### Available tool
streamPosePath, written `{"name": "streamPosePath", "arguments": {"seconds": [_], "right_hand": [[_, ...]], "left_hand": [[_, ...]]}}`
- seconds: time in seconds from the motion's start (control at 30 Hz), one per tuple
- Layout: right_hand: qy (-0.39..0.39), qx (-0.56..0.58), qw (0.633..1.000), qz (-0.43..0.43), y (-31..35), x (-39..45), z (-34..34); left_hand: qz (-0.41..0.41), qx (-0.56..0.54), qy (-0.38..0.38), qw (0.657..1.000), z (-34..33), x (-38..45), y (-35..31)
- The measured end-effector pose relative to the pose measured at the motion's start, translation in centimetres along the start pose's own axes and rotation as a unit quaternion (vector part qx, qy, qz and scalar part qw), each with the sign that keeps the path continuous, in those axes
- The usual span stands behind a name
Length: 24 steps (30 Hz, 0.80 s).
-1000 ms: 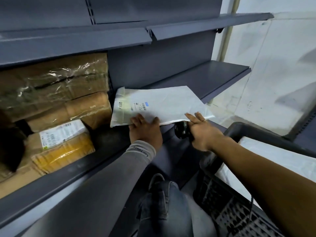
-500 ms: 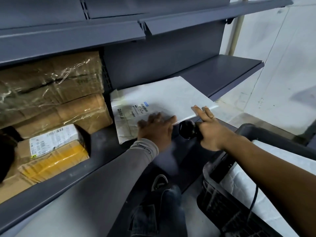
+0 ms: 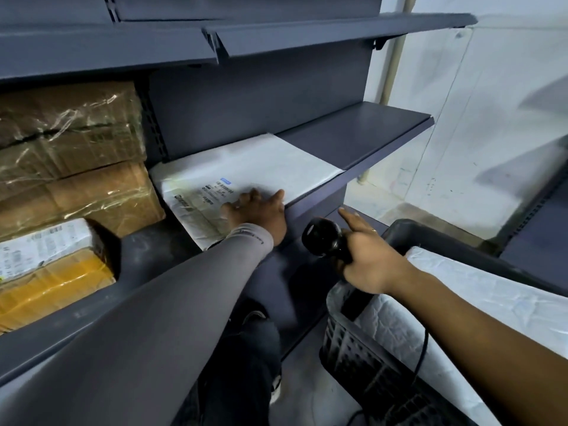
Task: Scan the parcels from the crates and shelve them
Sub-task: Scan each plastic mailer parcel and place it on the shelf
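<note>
A flat white parcel (image 3: 261, 167) with a printed label lies on the dark grey shelf (image 3: 368, 139). My left hand (image 3: 258, 210) rests flat on the parcel's near edge, fingers spread. Just in front of the shelf edge, my right hand (image 3: 368, 259) grips a black barcode scanner (image 3: 322, 238), index finger stretched forward. Its cable hangs down over a black plastic crate (image 3: 362, 358) at lower right, which holds another white parcel (image 3: 479, 296).
Brown parcels wrapped in clear tape (image 3: 67, 149) and a yellow-taped box with a white label (image 3: 46, 269) fill the shelf bay at left. An upper shelf (image 3: 307, 35) overhangs. A pale wall (image 3: 491, 118) stands at right. My knee (image 3: 246, 348) is below.
The white parcel has slid further back onto the shelf under my left hand. My right hand with the scanner has drawn away from the parcel's edge toward the crate.
</note>
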State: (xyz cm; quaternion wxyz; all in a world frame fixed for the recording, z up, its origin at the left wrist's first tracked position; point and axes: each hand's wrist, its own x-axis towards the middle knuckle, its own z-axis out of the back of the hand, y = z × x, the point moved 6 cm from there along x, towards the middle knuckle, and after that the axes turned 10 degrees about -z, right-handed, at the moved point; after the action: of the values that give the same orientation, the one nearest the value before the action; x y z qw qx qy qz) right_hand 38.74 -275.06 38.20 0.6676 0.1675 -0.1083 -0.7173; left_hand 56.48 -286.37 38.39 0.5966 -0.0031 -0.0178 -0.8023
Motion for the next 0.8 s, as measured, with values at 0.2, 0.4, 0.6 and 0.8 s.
{"name": "streamPosePath", "arguments": {"seconds": [0.2,0.4,0.6,0.8], "right_hand": [[-0.029,0.036,0.998,-0.032,-1.9,-4.5,2.2],[-0.067,0.039,0.993,-0.084,-4.4,-10.0,4.1],[-0.087,0.038,0.979,-0.178,-8.7,-16.0,5.5],[-0.116,0.048,0.950,-0.287,-14.7,-20.9,5.5]], "left_hand": [[0.017,-0.018,-0.006,1.000,0.2,-1.3,-0.4],[-0.084,-0.022,-0.064,0.994,0.9,-5.1,-6.7],[-0.238,-0.050,-0.035,0.969,0.3,-10.8,-16.5],[-0.332,-0.074,0.043,0.940,-2.5,-15.2,-24.3]]}}
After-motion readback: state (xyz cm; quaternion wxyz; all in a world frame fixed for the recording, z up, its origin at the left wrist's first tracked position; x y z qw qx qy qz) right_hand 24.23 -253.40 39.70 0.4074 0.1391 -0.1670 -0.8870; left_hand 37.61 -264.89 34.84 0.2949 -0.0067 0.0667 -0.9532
